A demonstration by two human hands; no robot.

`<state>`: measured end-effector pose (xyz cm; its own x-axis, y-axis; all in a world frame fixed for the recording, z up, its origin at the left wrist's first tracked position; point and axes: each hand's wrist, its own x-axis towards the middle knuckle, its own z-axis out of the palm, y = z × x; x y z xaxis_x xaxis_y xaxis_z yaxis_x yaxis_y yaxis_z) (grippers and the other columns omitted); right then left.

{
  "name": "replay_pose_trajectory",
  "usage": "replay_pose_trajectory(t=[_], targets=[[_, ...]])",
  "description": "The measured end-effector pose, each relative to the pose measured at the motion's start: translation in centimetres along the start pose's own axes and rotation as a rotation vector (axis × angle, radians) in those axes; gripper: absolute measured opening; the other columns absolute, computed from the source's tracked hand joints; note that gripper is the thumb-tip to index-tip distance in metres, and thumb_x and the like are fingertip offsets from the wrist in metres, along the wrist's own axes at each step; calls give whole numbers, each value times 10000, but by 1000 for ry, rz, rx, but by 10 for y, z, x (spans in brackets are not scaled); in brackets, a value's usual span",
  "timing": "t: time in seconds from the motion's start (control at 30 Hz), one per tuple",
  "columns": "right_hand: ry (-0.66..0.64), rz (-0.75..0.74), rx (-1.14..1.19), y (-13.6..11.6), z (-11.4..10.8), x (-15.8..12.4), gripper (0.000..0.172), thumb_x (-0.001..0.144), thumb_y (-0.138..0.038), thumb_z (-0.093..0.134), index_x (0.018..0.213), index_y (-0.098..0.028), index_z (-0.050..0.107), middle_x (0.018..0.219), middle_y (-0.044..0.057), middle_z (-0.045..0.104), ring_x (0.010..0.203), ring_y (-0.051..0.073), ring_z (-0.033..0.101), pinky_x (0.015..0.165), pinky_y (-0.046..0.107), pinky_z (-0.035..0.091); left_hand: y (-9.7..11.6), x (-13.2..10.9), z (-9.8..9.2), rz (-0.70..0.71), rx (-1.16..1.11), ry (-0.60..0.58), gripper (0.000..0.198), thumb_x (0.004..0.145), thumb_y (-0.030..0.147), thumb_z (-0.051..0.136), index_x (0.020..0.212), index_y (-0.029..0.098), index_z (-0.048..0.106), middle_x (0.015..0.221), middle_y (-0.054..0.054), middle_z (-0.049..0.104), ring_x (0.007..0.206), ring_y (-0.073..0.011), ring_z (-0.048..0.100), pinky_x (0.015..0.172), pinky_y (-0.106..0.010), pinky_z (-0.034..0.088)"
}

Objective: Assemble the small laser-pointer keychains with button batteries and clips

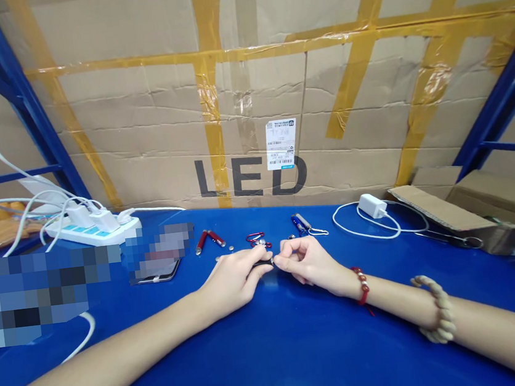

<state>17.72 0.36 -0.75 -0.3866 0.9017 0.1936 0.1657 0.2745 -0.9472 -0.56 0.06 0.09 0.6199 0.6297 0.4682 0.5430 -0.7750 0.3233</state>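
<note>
My left hand (pixel 234 276) is closed, thumb and fingers pinching a small dark cylinder (pixel 266 262) whose end faces right. Against that end are the pinched fingertips of my right hand (pixel 309 263); what they hold, if anything, is too small to make out. Just beyond the hands lie a red carabiner clip (pixel 256 237) and several small round silver pieces like button cells (pixel 231 248). Two slim red tubes (pixel 209 240) rest to the left. Behind my right hand are a blue tube (pixel 298 225) and a silver tube (pixel 306 220) with a silver carabiner clip (pixel 318 232).
The blue tabletop (pixel 275 352) ends at a large taped carton (pixel 162 135). At left are a phone (pixel 158 277), a white power strip (pixel 104 235) and cables. A white charger (pixel 372 206) with looped cable, scissors-like handles (pixel 472 243) and an opened cardboard box (pixel 449 208) are at right.
</note>
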Motion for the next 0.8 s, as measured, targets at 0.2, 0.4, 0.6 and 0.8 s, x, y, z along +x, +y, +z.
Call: replay_pose_trajectory(t=[0.2,0.4,0.6,0.8], targets=[[7,6,7,0,0,0,328,702,-430,614,592,-164,457,346,-91,401,275,23,326,292,142,186,-1,1,1,-32,-45,-3,67,863,222,403,869,211,469,943,-25,655,852,-191,622,691,-273,465],[-11,57,32,-4,0,0,352,655,-421,653,546,-162,442,356,-87,410,290,16,322,300,145,189,1,0,0,-58,-71,-24,34,849,218,427,820,216,445,924,-16,656,857,-188,624,681,-264,461],[-16,52,39,-2,0,1,340,665,-414,648,560,-163,444,351,-92,406,285,16,321,300,145,179,0,0,0,-44,-53,-21,31,851,222,423,827,216,443,938,-23,656,858,-192,625,689,-268,468],[-6,51,23,-4,1,0,356,653,-444,652,568,-163,449,330,-90,412,276,19,318,298,142,185,0,0,0,-45,-61,-13,41,854,224,417,849,218,458,952,-20,658,885,-187,618,710,-268,471]])
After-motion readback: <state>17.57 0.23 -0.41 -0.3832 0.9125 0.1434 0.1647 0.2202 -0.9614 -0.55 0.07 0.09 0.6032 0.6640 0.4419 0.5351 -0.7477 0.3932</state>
